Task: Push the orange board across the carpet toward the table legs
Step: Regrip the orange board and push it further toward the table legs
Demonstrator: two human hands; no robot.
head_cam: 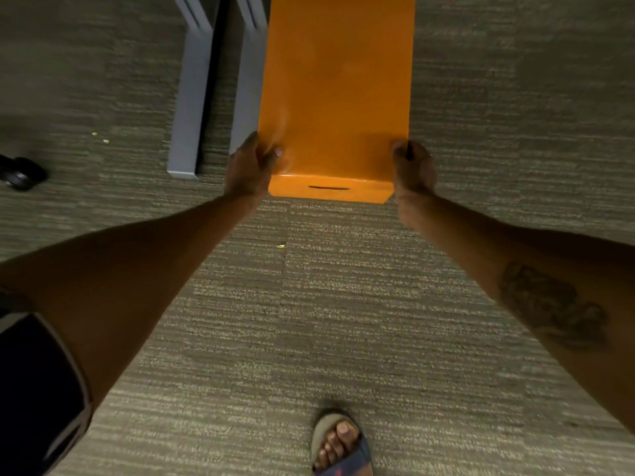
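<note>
A long glossy orange board lies on the grey-green carpet and runs out of the top of the frame. Its near end bends down into a lip with a dark slot. My left hand grips the near left corner, thumb on top of the board. At the near right corner, my right hand is closed around the edge. Two grey table legs lie flat on the carpet just left of the board; the nearer one touches or almost touches its left edge.
A black caster wheel sits at the far left. Small pale crumbs dot the carpet. My sandalled foot stands at the bottom, and dark shorts show at the lower left. Open carpet stretches to the right of the board.
</note>
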